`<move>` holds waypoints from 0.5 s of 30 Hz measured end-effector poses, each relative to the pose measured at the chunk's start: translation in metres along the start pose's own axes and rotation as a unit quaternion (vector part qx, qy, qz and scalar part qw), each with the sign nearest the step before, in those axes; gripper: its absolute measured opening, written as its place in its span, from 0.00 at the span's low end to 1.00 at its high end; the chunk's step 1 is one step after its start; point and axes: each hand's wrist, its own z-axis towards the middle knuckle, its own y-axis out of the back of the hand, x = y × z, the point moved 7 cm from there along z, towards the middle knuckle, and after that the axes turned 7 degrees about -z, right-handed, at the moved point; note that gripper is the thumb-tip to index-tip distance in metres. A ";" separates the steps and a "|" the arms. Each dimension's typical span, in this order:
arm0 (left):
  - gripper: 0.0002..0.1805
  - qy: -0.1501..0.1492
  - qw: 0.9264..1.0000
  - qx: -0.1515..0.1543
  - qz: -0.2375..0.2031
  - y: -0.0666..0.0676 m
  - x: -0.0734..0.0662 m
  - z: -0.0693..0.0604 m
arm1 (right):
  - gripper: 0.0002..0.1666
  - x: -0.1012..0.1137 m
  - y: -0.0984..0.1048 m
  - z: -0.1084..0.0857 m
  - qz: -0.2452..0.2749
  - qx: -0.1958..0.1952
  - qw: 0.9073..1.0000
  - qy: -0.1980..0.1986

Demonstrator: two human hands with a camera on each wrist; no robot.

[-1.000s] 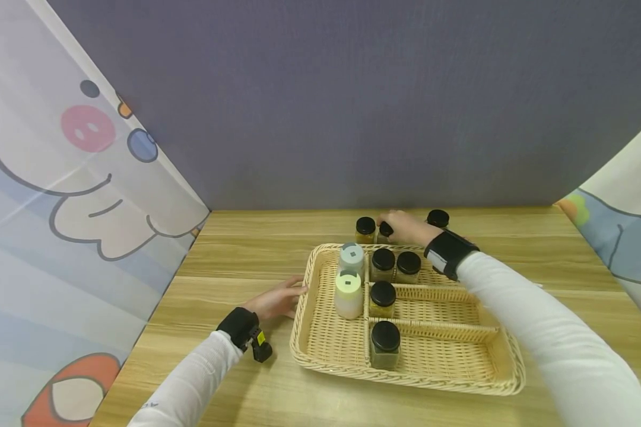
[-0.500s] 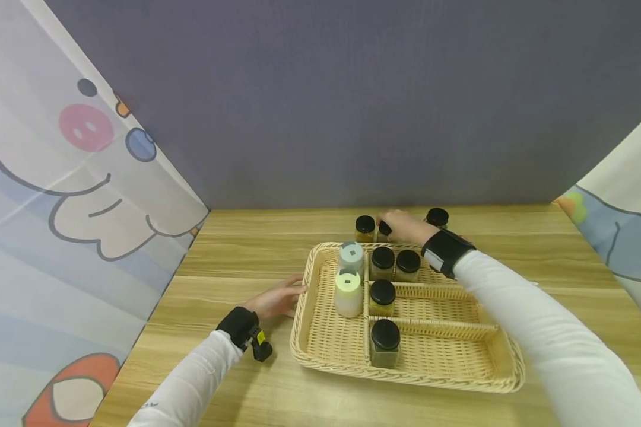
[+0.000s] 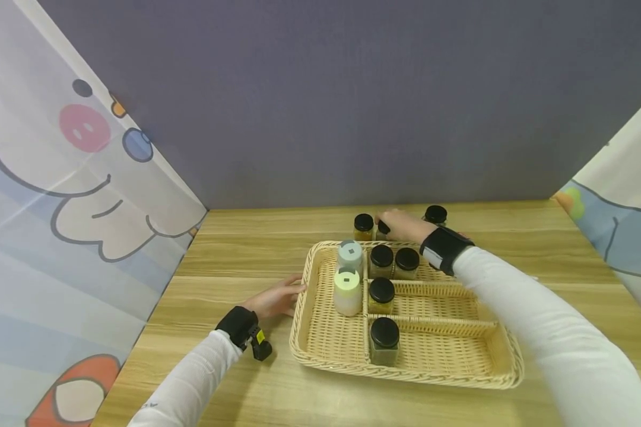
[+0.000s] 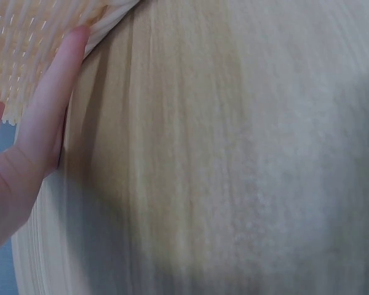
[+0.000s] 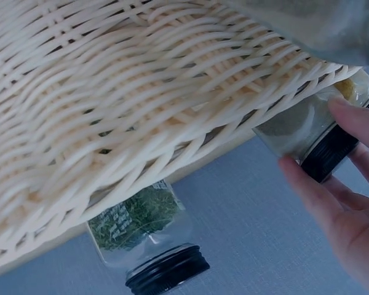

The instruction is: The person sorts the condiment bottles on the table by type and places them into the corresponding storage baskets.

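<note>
Behind the wicker basket (image 3: pixel 432 381), my right hand (image 3: pixel 403 224) holds a glass spice jar by its black lid. The right wrist view shows thumb and fingers pinching this jar (image 5: pixel 298 129), whose contents look greyish; the basket rim hides its lower part. My left hand (image 3: pixel 275 298) rests against the basket's left outer side, and one straight finger lies along the wall in the left wrist view. Beside the held jar stands a black-lidded jar of yellow-orange spice (image 3: pixel 364 228). A jar of green flakes (image 5: pixel 141 218) stands behind the basket too.
The basket's left compartment holds a white-capped bottle (image 3: pixel 349 255) and a yellow-capped bottle (image 3: pixel 347 293). Black-lidded jars stand in its back, middle (image 3: pixel 381 295) and front (image 3: pixel 384 341) compartments. A grey panel (image 3: pixel 352 118) rises behind the wooden table (image 3: pixel 235 237).
The head view shifts very slightly. Both hands stay in place, the right on the jar and the left at the basket's side.
</note>
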 end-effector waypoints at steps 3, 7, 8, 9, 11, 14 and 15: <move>0.28 0.001 1.000 -0.001 -0.002 0.001 0.001 0.000 | 0.22 -0.001 -0.001 0.001 0.003 0.003 1.000 0.005; 0.28 0.004 1.000 0.005 -0.006 0.001 0.003 0.000 | 0.22 -0.001 -0.003 0.000 0.013 0.013 1.000 0.010; 0.28 0.005 1.000 0.007 -0.006 0.001 0.004 0.000 | 0.23 -0.001 -0.003 -0.001 0.016 0.016 1.000 0.010; 0.28 0.005 1.000 0.008 -0.006 0.001 0.004 -0.001 | 0.23 -0.001 -0.003 -0.002 0.019 0.017 1.000 0.011; 0.28 0.005 1.000 0.009 -0.005 0.001 0.004 -0.002 | 0.23 -0.001 -0.001 -0.003 0.021 0.014 1.000 0.012; 0.29 0.004 1.000 0.010 -0.004 0.002 0.004 -0.003 | 0.24 -0.001 0.003 -0.005 0.028 0.017 0.999 0.002; 0.29 0.002 1.000 0.010 -0.005 0.002 0.004 -0.003 | 0.24 -0.001 0.005 -0.006 0.029 0.017 0.999 -0.001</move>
